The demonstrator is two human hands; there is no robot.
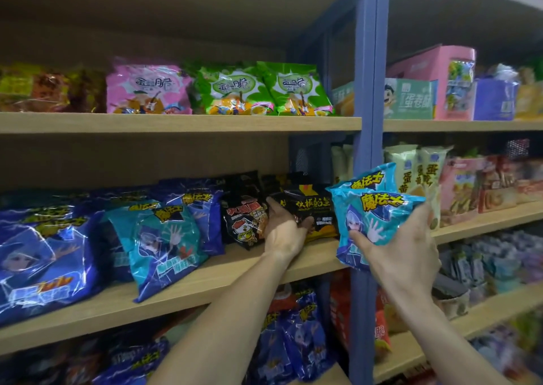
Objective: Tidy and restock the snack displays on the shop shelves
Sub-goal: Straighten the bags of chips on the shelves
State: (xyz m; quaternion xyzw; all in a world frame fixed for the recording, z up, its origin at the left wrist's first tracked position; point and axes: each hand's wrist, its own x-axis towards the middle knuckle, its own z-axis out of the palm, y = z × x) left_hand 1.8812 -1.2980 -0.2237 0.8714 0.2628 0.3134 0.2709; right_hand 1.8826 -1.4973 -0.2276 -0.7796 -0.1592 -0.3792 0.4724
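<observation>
Here left hand [286, 229] grips black packet [311, 208] — right hand [402, 255] grips light-blue packets [373, 208], count unclear.

Head view, forward, close to shelves [182, 123]

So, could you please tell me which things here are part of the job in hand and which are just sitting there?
In play:
left hand
black packet
right hand
light blue packets

Just sitting there:
green packets
pink box
</observation>
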